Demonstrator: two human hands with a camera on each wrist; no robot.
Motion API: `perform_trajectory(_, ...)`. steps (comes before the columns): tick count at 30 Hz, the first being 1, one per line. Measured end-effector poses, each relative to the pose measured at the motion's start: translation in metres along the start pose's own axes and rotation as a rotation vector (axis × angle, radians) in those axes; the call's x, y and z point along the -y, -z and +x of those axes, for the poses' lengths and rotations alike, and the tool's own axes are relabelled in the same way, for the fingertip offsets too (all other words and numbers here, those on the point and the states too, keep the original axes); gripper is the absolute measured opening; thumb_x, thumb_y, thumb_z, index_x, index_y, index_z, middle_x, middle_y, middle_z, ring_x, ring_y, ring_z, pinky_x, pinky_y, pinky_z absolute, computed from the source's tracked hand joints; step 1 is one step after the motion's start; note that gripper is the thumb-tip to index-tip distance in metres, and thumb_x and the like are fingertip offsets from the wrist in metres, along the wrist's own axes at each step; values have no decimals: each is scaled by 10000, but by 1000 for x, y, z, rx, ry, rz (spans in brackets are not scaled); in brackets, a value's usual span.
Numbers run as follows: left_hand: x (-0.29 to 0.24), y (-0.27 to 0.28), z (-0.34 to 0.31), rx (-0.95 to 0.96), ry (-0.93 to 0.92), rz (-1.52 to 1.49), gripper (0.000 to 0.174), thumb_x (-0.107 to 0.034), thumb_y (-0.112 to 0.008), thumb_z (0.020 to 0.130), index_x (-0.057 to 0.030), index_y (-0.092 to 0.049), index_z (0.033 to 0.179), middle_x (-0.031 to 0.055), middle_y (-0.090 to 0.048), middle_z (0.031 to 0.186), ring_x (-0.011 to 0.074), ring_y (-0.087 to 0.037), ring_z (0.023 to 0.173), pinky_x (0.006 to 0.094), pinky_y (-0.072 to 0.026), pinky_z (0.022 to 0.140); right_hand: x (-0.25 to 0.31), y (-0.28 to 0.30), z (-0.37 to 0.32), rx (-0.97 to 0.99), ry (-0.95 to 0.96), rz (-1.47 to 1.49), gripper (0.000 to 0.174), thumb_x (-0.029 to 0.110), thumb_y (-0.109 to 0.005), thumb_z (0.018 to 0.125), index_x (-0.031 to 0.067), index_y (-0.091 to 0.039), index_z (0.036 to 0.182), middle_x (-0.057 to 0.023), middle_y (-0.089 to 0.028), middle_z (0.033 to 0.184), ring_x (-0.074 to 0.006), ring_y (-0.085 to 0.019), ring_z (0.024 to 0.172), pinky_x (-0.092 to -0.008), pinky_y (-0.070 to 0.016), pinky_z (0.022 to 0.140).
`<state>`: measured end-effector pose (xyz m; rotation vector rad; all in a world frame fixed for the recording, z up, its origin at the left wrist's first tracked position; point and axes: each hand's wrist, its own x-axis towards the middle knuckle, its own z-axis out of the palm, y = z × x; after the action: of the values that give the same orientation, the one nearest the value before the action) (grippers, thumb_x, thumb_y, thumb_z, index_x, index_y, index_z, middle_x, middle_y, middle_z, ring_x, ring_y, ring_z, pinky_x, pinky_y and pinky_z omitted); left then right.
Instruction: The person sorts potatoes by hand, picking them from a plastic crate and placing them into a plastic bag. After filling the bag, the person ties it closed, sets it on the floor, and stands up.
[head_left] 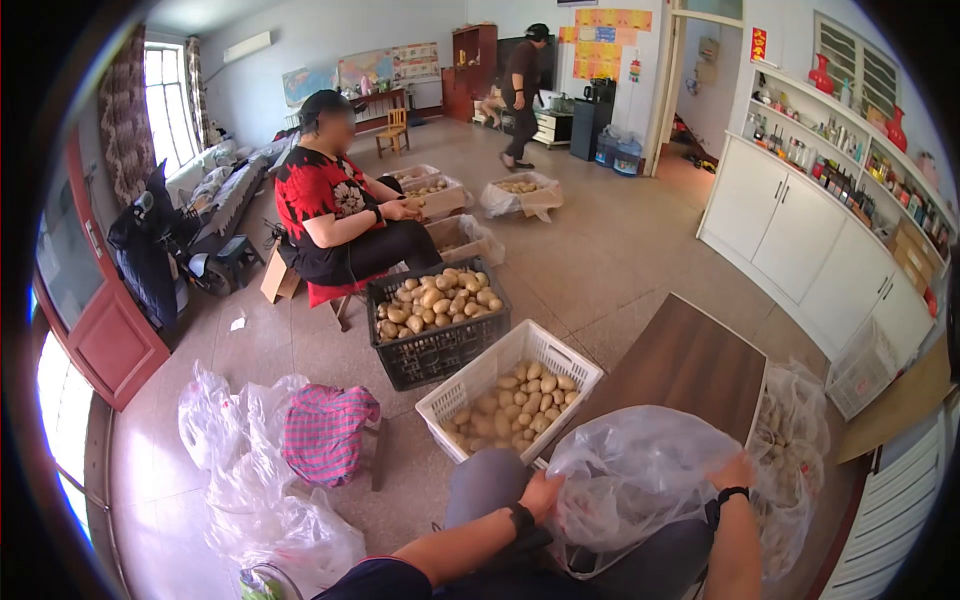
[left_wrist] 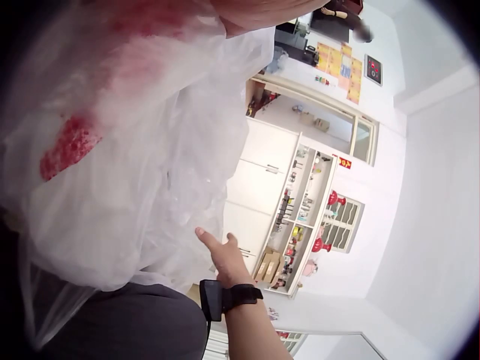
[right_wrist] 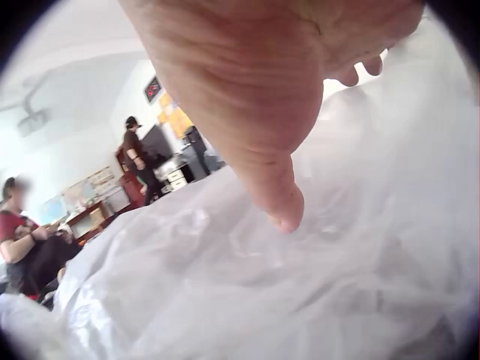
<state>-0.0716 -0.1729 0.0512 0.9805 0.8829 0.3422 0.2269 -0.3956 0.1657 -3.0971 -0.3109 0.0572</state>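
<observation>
A large clear plastic bag (head_left: 635, 480) lies puffed over the person's lap, with red print showing on it in the left wrist view. My left hand (head_left: 542, 495) is at the bag's left edge, its fingers mostly hidden by the plastic, so I cannot tell how they lie. Across the bag, my right hand (head_left: 732, 472) touches its right side. In the right wrist view the thumb (right_wrist: 281, 206) points down onto the plastic, and the left wrist view shows that hand's fingers spread. Just beyond the lap stands a white crate (head_left: 440, 415) partly filled with potatoes (head_left: 515, 405).
A black crate (head_left: 420, 360) heaped with potatoes stands farther off, beside a seated person (head_left: 320, 200). A brown low table (head_left: 670, 365) is at the right. Loose plastic bags (head_left: 270, 510) and a checked cloth-covered stool (head_left: 328, 430) are at the left. Another person (head_left: 522, 90) walks at the back.
</observation>
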Motion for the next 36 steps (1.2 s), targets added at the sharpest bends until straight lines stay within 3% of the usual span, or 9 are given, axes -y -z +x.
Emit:
perform_trajectory(6,17,3,12,110,135,-37,447,-305,-551,928,56,-553,1190,122,-631,903,203,-616,711,336,-486,532,-84,-107,71,146,169,98,416,265,-663,780,-27,-635,1075,-255,-632,1104,-375,-604,1059,-455,-479,898)
perform_trajectory(13,14,-14,18,194,281,13,610,-459,-492,970,31,-435,1330,152,-616,1047,267,-642,789,425,-565,729,7,-67,31,80,567,587,171,101,-590,818,-55,-548,760,-184,-636,770,-367,-589,667,-399,-488,632)
perform_trajectory(15,30,-25,38,360,337,-209,626,-637,-558,875,-17,-633,904,32,-519,612,140,-451,459,327,-320,390,69,-1,-49,67,723,643,113,78,-564,752,-29,-538,730,-228,-549,684,-400,-554,656,-445,-433,598)
perform_trajectory(17,18,-37,45,389,342,-209,650,-679,-563,851,-34,-636,843,29,-503,584,133,-417,432,323,-289,375,104,3,-82,27,1017,564,106,73,-584,744,-23,-544,725,-193,-561,704,-382,-554,676,-456,-439,621)
perform_trajectory(19,-40,-40,15,276,354,-121,444,-418,-599,941,-1,-638,1087,86,-657,968,189,-622,887,384,-513,692,133,7,-116,-1,1319,488,102,67,-605,735,-17,-550,721,-159,-572,723,-364,-554,697,-467,-446,643)
perform_trajectory(21,-52,-33,7,372,-222,-210,378,-386,-662,879,-15,-645,944,72,-611,766,179,-584,654,374,-477,539,155,25,-147,-183,1502,489,98,77,-621,707,7,-554,715,-165,-568,823,-373,-539,790,-492,-438,708)
perform_trajectory(22,-42,-16,31,302,-182,-53,135,-180,-664,873,-64,-665,942,41,-623,879,150,-585,798,354,-487,645,162,41,-161,-63,1432,387,154,90,-654,710,20,-597,835,-157,-571,994,-380,-546,950,-488,-451,820)
perform_trajectory(27,-168,35,-37,72,-207,-432,317,-43,-561,874,-43,-533,1190,85,-621,1025,246,-648,843,382,-586,648,177,72,-185,-271,1513,489,429,98,-691,710,40,-600,1125,-131,-541,1132,-360,-519,1154,-468,-410,999)
perform_trajectory(36,-252,267,-64,-685,-772,-203,405,-210,-569,921,-60,-523,1294,86,-609,1115,235,-609,990,380,-527,807,133,52,-160,-159,1298,513,464,63,-663,753,13,-551,1201,-163,-535,1200,-368,-528,1099,-450,-434,956)
